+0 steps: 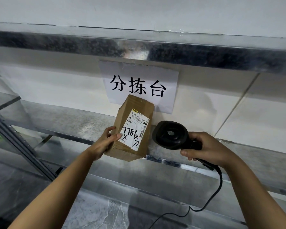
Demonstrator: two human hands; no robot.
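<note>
A brown cardboard parcel with a white shipping label, a barcode and black handwritten marks is held over the metal shelf. My left hand grips its lower left corner, thumb on the label side. My right hand grips the handle of a black barcode scanner. The scanner head sits just right of the parcel, beside the label. Its black cable hangs down toward the floor.
A shiny metal shelf runs across the middle, with another shelf above it. A white paper sign with black characters hangs from the upper shelf behind the parcel. A grey upright post stands at left. Grey floor lies below.
</note>
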